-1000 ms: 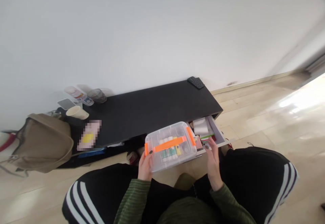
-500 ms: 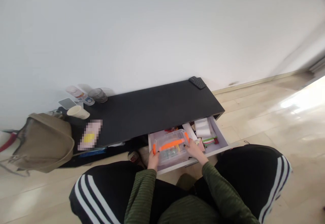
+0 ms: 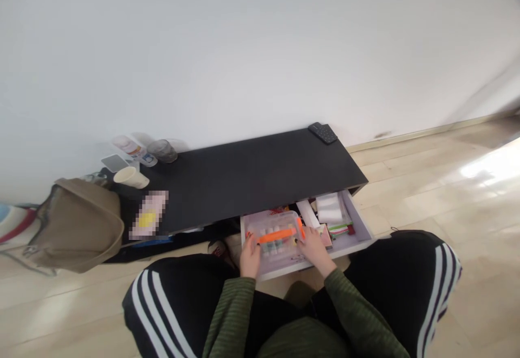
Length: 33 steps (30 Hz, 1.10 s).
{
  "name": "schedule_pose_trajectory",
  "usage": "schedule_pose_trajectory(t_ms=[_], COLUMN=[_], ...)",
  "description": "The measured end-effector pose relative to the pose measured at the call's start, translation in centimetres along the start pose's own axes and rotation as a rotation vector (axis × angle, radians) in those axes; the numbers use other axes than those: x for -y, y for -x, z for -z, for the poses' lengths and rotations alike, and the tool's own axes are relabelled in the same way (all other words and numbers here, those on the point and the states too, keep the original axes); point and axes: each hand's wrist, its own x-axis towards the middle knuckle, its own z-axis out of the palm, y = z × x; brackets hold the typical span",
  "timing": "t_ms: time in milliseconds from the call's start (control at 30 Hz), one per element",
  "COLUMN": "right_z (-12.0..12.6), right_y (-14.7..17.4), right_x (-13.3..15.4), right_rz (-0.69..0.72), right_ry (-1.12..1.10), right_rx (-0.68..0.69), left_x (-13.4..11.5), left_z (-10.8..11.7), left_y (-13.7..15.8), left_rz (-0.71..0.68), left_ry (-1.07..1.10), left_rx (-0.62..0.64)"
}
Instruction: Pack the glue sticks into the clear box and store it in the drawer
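A clear plastic storage box (image 3: 286, 219) with an orange handle (image 3: 278, 235) and orange side latches sits in the left part of the pulled-out drawer (image 3: 357, 228). Small items show dimly through its lid. My left hand (image 3: 249, 258) is closed on the box's left side and covers most of the latch there. On the opposite side my right hand (image 3: 314, 249) grips the box just below the right latch (image 3: 300, 227). To the right of the box lie a white packet (image 3: 329, 209), a long white strip (image 3: 307, 214) and green-edged items (image 3: 339, 229).
The black low cabinet (image 3: 252, 168) stands against the wall. On its top are a keyboard (image 3: 324, 132), a paper cup (image 3: 131, 177), a spray can (image 3: 136, 150), a dark jar (image 3: 163, 151) and a blurred pink item (image 3: 149, 214). A brown bag (image 3: 83, 222) is at the left end.
The box sits lower in the drawer and looks smaller. My left hand has slid up over the left latch. The whole view has shifted slightly.
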Motion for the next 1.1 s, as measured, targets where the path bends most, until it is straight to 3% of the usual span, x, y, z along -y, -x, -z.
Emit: schedule_pose_trajectory(t_ms=[67,167,233,300,433,567,933,1100], right_z=[0.6,1.2,1.2,1.2,0.9,0.8,0.3,-0.5], right_y=[1.6,3.7,4.6,4.9,4.3,3.1,-1.3,-3.8], right_x=[0.7,1.2,1.2,1.2,1.4,1.8,3.2,3.7], right_rz=[0.046,0.003,-0.017,0.009,0.070,0.081,0.221,0.243], right_ry=[-0.029,-0.046,0.028,0.095,0.149,0.174,0.000,-0.085], right_rx=[0.052,0.293,0.375,0.361,0.322,0.274,0.130,0.099], left_x=[-1.0,-1.8,-1.9,-1.8,-2.3,-3.4,-4.8,-4.2], left_z=[0.1,0.1,0.0,-0.2,-0.7,-1.3,-4.0,-5.2], left_y=[1.8,4.8,6.4,7.2,6.8,5.7,1.2,-1.3], left_rz=[-0.044,0.164,0.335,0.327,0.079,-0.027,-0.114,-0.135], left_ry=[-0.013,0.003,-0.048,-0.148,-0.385,-0.539,-0.482,-0.334], left_rx=[0.065,0.399,0.629,0.697,0.588,0.513,0.307,0.266])
